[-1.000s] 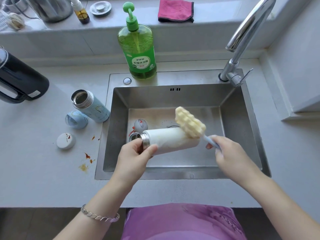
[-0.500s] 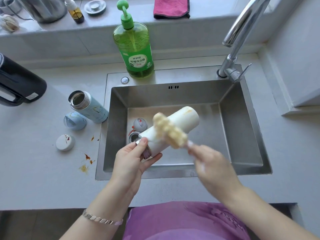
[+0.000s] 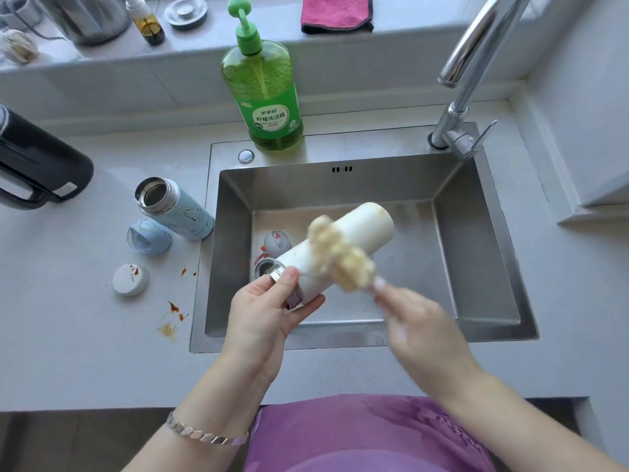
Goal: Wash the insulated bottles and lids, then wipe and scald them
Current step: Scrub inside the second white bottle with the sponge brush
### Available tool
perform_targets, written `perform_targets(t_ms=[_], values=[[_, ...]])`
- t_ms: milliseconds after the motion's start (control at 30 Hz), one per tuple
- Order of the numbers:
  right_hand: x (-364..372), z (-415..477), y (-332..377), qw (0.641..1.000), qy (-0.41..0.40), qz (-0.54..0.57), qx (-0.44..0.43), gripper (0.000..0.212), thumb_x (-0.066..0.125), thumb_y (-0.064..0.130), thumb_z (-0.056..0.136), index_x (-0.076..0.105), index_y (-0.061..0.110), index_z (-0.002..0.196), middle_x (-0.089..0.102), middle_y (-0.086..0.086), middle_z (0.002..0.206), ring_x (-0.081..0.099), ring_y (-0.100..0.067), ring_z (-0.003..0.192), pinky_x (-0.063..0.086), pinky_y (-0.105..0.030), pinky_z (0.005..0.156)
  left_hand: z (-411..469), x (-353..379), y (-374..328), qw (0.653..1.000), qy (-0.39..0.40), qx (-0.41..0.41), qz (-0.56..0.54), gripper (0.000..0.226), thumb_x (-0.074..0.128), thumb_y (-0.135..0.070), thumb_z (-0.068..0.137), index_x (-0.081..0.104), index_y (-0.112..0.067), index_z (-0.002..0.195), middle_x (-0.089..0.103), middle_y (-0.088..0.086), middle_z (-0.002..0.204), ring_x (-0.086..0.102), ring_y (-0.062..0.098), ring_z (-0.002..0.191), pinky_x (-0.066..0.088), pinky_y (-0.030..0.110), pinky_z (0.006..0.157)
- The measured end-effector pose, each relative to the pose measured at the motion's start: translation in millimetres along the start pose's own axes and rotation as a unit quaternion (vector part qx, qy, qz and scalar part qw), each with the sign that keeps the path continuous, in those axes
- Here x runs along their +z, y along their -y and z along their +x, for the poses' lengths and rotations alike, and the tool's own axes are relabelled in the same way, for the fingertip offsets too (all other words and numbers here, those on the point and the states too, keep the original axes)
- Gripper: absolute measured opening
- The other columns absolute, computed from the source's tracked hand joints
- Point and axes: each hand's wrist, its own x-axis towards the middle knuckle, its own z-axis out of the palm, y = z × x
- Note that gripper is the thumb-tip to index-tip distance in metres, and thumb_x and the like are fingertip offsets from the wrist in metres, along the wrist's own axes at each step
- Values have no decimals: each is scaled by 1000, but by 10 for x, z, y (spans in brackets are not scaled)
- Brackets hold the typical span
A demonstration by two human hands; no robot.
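Over the steel sink (image 3: pixel 483 253), my left hand (image 3: pixel 263 316) grips the white insulated bottle (image 3: pixel 366 229) near its metal mouth, its base tilted up and away to the right. My right hand (image 3: pixel 422 330), blurred, holds the handle of a yellow sponge brush (image 3: pixel 342 255) whose head lies across the bottle's side. A grey lid (image 3: pixel 277 243) lies on the sink floor beside the drain. On the counter to the left stand an open blue bottle (image 3: pixel 173 212), a blue lid (image 3: pixel 148 236) and a white inner cap (image 3: pixel 130 279).
A green dish-soap pump bottle (image 3: pixel 263 93) stands behind the sink, and the tap (image 3: pixel 466 97) rises at the back right. A black kettle (image 3: pixel 37 168) sits far left. Orange stains (image 3: pixel 172 318) mark the counter. A pink cloth (image 3: pixel 335 11) lies on the sill.
The brush came off the bottle's far end and now rubs across its middle. The bottle's base has swung up and away to the right. My right hand has moved toward me.
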Motion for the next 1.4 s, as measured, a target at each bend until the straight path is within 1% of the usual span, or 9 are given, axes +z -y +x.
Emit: perform_targets(t_ms=[167,300,433,567,667,867,1100,1267,1400], values=[[-147,237,-177,991,-46,67,109,33,45,19,95,59,19,125,67,-12,85,49,-22,71,46,-42,70,26,28,-27,999,7,28,18,18,51,-6,91,64,4,86,67,7,70,64,22,76,59,37,71],[-27,16,126,998,26,49,-34,38,39,30,91,56,31,125,67,-12,82,59,-32,72,46,-47,63,31,28,-44,997,30,49,43,20,55,-10,85,66,3,96,71,12,87,66,23,86,59,36,74],[-196,317,-141,985,-42,92,136,33,47,19,96,57,21,127,68,-16,111,61,-33,102,46,-41,82,1,0,-34,987,44,102,116,19,53,-1,89,68,-6,99,73,5,95,68,16,88,58,32,77],[-63,82,165,997,18,69,-3,35,49,16,92,60,23,124,71,-11,99,63,-31,88,46,-44,73,17,-29,-32,972,77,143,171,17,60,-3,85,70,-11,96,73,3,92,68,19,91,57,31,80],[-227,360,-89,982,7,98,163,33,49,22,96,57,26,127,65,-8,119,58,-28,110,42,-38,89,48,-133,-19,932,89,213,281,10,67,-27,78,73,-30,85,70,4,87,62,18,83,51,36,78],[-261,248,58,983,122,83,106,34,48,20,95,57,31,126,68,-12,109,61,-31,99,45,-41,87,83,-275,61,888,123,244,370,37,62,-31,78,63,5,87,60,33,87,52,23,74,42,37,70],[-185,182,38,968,173,148,106,33,46,20,95,58,37,122,67,-14,112,57,-36,106,43,-48,94,88,-301,86,837,145,293,438,31,59,-28,80,46,-5,64,41,-4,64,34,6,58,29,19,54],[-266,346,-420,947,108,87,288,30,42,30,98,57,30,124,68,-7,98,61,-18,69,46,-25,60,103,-389,97,847,153,300,412,44,53,-41,78,59,3,76,54,8,72,49,24,68,40,32,62],[-235,316,-328,823,140,388,390,41,41,54,90,49,32,124,71,-14,92,22,-4,34,18,-15,34,108,-356,84,889,165,248,349,15,63,-24,77,68,-14,87,69,-3,76,58,3,68,44,16,64]])
